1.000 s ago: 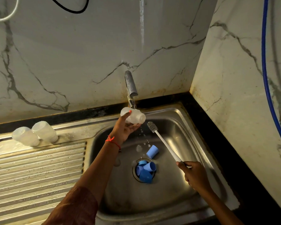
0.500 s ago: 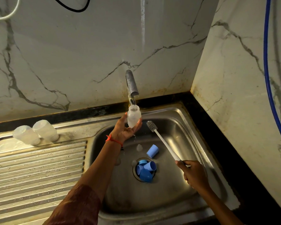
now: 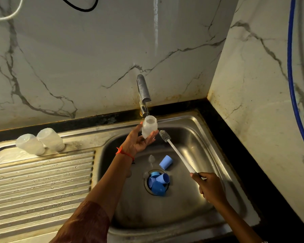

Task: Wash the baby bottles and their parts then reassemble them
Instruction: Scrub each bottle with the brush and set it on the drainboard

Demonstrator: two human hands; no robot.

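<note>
My left hand (image 3: 139,141) holds a clear baby bottle (image 3: 149,126) upright under the tap (image 3: 143,88), and a thin stream of water runs into its mouth. My right hand (image 3: 209,186) grips the white handle of a bottle brush (image 3: 175,151), whose grey head points up beside the bottle. Two more clear bottles (image 3: 39,142) stand upside down on the drainboard's back edge. A blue cap (image 3: 165,162) lies in the sink, and several blue parts (image 3: 158,184) are piled over the drain. A clear teat (image 3: 151,159) lies near them.
The steel sink (image 3: 209,142) sits in a corner of marble walls, with a ribbed drainboard (image 3: 39,186) to its left. A blue hose (image 3: 292,85) runs down the right wall. A black counter strip (image 3: 244,155) borders the sink on the right.
My left hand has turned the bottle from lying on its side and pouring out to standing upright under the running tap. The brush and my right hand have barely moved.
</note>
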